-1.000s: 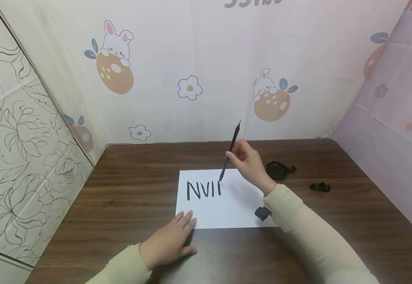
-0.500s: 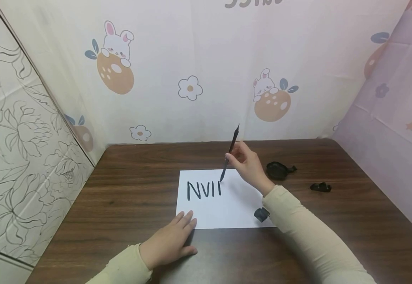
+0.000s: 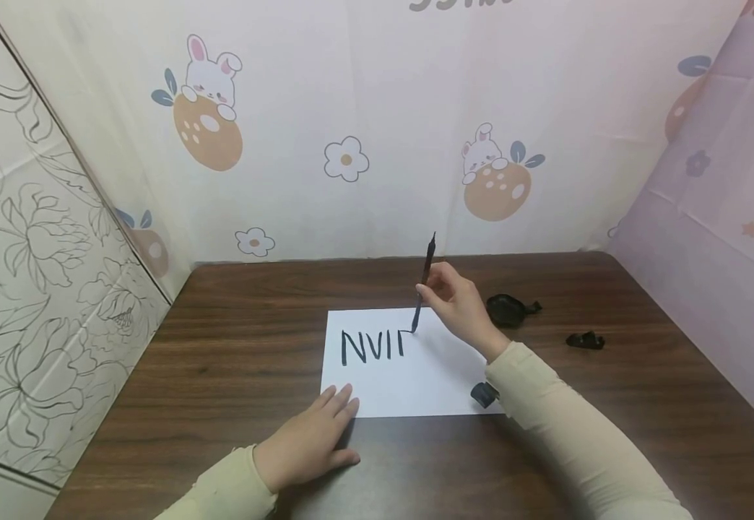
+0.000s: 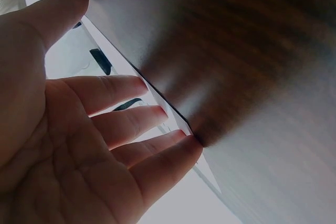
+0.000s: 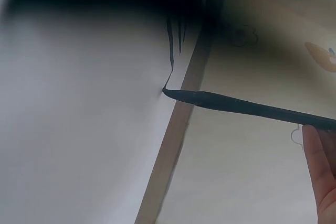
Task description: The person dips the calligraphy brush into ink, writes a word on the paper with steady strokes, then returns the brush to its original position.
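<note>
My right hand (image 3: 458, 303) pinches a dark ink brush (image 3: 429, 260) by its handle, well above the bristles. The brush stands nearly upright, its tip touching the white paper (image 3: 409, 390). In the right wrist view the brush (image 5: 231, 103) ends in a bent tip on a thin fresh line. Black strokes (image 3: 372, 347) resembling "NVI" run across the paper's upper left, followed by an upright with a short bar at its top. My left hand (image 3: 315, 440) lies with straight fingers over the paper's lower left corner; its palm (image 4: 79, 166) fills much of the left wrist view.
A black dish (image 3: 507, 310) with a small handle sits right of the paper. Further right lies a small black object (image 3: 586, 340), perhaps a brush rest. A black piece (image 3: 483, 394) shows by the right cuff. Printed cloth (image 3: 351, 87) hangs behind the brown wooden table (image 3: 240, 339).
The brush tip has moved slightly right along the paper, drawing a short bar from the top of the last upright stroke. My left hand has stayed in place.
</note>
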The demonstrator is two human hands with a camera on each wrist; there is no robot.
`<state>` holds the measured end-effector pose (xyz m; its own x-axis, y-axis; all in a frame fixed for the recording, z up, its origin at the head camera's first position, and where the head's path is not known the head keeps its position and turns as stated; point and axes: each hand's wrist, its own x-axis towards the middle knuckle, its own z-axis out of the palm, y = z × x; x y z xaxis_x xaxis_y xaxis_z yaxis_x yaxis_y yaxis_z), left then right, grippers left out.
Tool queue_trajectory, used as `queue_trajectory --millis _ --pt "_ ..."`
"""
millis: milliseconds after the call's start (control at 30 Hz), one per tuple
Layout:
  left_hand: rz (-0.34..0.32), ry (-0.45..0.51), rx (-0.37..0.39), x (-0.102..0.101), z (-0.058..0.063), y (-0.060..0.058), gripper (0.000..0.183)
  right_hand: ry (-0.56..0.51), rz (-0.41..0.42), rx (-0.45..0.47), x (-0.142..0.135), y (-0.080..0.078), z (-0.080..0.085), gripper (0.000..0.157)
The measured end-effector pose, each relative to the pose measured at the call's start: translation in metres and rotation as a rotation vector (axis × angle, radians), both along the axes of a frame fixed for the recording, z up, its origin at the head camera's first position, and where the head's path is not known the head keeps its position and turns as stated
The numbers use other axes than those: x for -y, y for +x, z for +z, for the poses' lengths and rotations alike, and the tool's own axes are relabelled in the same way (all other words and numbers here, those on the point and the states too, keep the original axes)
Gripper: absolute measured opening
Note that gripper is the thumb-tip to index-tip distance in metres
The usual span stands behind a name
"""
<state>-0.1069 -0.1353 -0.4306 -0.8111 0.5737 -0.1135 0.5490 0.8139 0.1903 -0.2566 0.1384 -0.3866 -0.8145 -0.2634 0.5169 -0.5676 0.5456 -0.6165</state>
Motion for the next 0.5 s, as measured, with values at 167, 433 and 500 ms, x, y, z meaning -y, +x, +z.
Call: queue_trajectory --millis 167,433,500 --pt "-0.002 -0.003 -0.001 0.000 0.000 0.000 0.074 0.017 0.010 -0.012 0.000 0.003 0.001 0.022" --pt "-0.002 -0.007 0.003 0.000 0.000 0.000 0.075 0.038 0.027 0.016 0.005 0.011 0.004 0.023" --pt "-0.002 -0.006 0.001 0.000 0.000 0.000 0.074 0.038 0.033 0.024 0.007 0.013 0.005 0.024"
